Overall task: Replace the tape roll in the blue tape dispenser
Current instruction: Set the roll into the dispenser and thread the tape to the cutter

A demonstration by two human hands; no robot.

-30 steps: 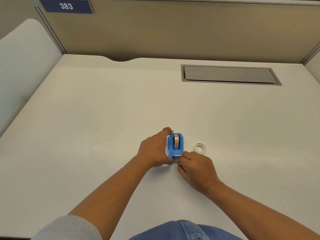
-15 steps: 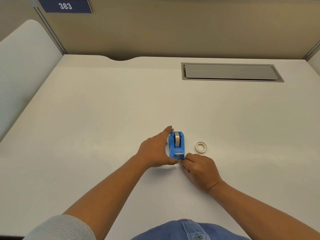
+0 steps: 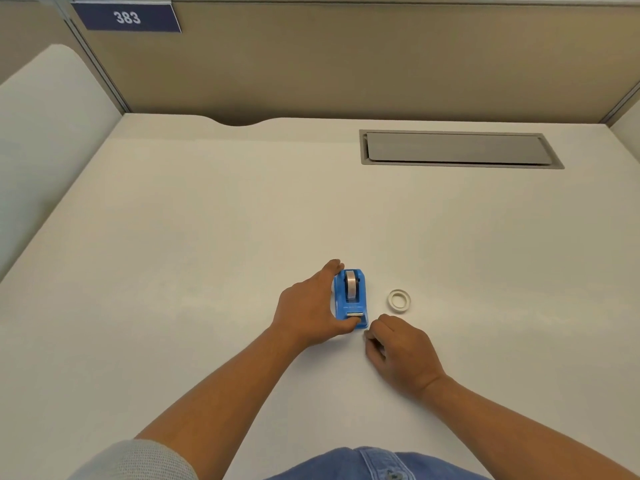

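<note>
Fingers [image 3: 334, 268] of left hand [image 3: 308, 306] wrap blue dispenser [image 3: 350, 295] — right hand [image 3: 401, 351] curled beside.

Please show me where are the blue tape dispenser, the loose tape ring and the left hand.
blue tape dispenser [image 3: 350, 308], head view, on its blue top face.
loose tape ring [image 3: 399, 300], head view, on its white rim.
left hand [image 3: 308, 308], head view, on its back.

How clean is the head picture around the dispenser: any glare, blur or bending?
Head view: light is soft and even, with no glare on the desk; faint shadows lie under the left hand and right hand; the dispenser and spare roll are fairly sharp but small; the wide lens bends the desk edges outward.
</note>
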